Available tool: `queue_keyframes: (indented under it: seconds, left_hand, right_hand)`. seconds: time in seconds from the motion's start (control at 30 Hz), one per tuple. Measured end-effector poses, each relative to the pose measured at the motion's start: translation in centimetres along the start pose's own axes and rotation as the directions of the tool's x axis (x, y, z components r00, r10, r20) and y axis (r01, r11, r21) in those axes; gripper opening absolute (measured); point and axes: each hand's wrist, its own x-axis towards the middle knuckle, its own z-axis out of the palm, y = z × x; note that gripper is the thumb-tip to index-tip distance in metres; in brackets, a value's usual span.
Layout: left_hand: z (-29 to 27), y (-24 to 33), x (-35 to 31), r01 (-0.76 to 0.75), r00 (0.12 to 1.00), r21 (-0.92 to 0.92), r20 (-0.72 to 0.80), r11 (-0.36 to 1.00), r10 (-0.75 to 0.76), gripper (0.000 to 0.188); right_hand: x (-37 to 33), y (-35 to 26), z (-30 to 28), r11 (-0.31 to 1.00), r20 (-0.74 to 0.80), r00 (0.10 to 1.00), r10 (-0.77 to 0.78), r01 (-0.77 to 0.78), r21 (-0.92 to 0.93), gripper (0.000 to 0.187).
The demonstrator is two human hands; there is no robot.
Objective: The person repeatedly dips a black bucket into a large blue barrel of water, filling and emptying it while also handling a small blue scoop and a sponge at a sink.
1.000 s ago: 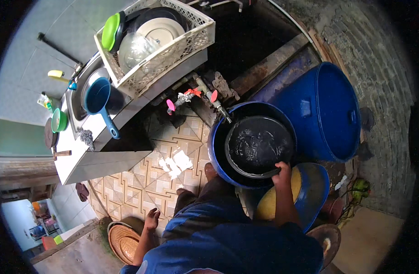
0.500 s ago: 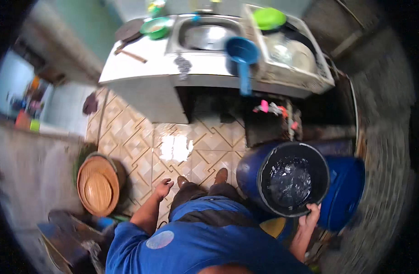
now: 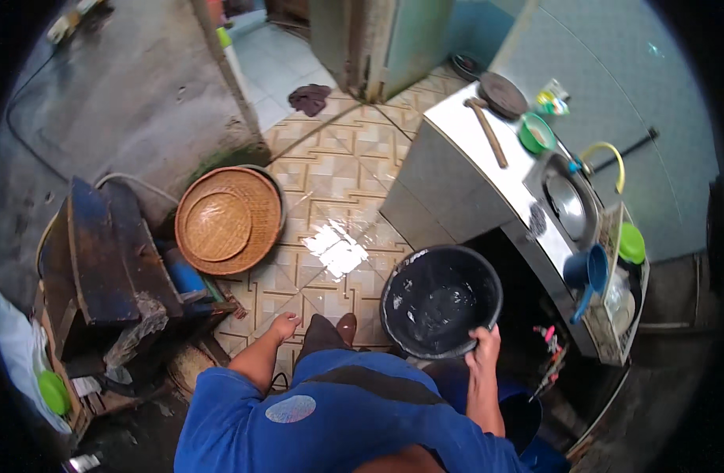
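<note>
The right hand (image 3: 483, 347) grips a round, glossy black basin (image 3: 439, 296) at its rim; the left hand (image 3: 284, 325) hangs free, loosely spread; the round shirt print (image 3: 291, 409) I cannot read.

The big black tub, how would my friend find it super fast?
Find the long white counter top on the picture's right side. Just below its grey side panel, the person's right hand grips a round black plastic tub by its rim. Unlike the round brown woven tray further left, this tub is black, deep and held.
</note>
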Motion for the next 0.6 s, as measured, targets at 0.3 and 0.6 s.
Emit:
queue_keyframes:
  seconds: [0.3,0.6]
  left_hand:
    - [-3.2,-8.6,-0.7,0.091,0.973,-0.256,-0.182,0.962,-0.140,0.051]
    - [-3.3,-7.1,-2.7,0.261,0.871,-0.594,-0.196,0.761,-0.451,0.020]
  right_hand:
    - [15.8,6.7,23.9,0.967,0.267,0.961,0.072,-0.002,-0.255,0.026]
    - [27.3,10.9,40.8,0.527,0.367,0.919,-0.144,0.385,-0.758,0.027]
